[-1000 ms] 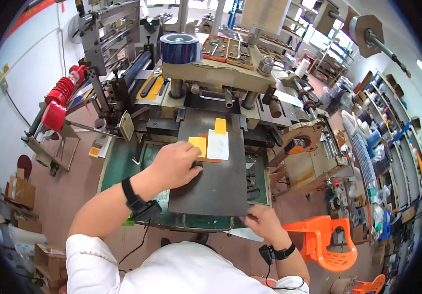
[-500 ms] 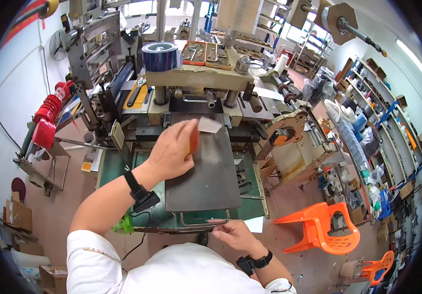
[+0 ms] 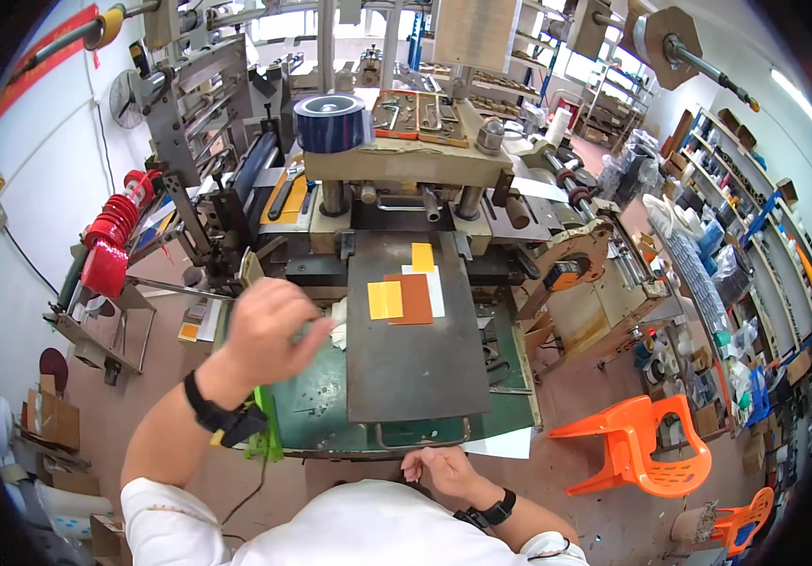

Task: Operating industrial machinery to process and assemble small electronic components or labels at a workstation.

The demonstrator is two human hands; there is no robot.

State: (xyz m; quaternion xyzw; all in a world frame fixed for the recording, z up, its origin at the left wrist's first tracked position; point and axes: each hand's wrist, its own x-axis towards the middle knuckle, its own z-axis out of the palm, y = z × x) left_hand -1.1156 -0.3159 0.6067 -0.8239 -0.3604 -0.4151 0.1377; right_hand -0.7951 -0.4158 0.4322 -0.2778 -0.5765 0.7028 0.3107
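A flat dark metal plate [image 3: 415,377] juts toward me from a press. On it lie a reddish-brown sheet [image 3: 414,302], a yellow piece [image 3: 385,300] overlapping its left side, a second yellow piece [image 3: 422,257] above it and a white sheet [image 3: 437,292] partly beneath. My left hand [image 3: 274,330] is raised off the plate's left side, its fingers curled; what they hold, if anything, is hidden. Just below the plate's metal handle [image 3: 422,444] my right hand [image 3: 442,470] is loosely bent, thumb apart from the fingers, with nothing visible in it.
The press top [image 3: 406,162] carries a dark blue tape roll [image 3: 331,123] and a tray of tools [image 3: 411,115]. Under the plate is a green bench [image 3: 307,401] with a white cloth [image 3: 339,325]. An orange chair [image 3: 628,443] stands at the right, before crowded shelves.
The left hand has moved left, away from the plate. The reddish-brown and yellow pieces now lie there, uncovered. My right hand sits slightly lower, clear of the handle; the view has shifted.
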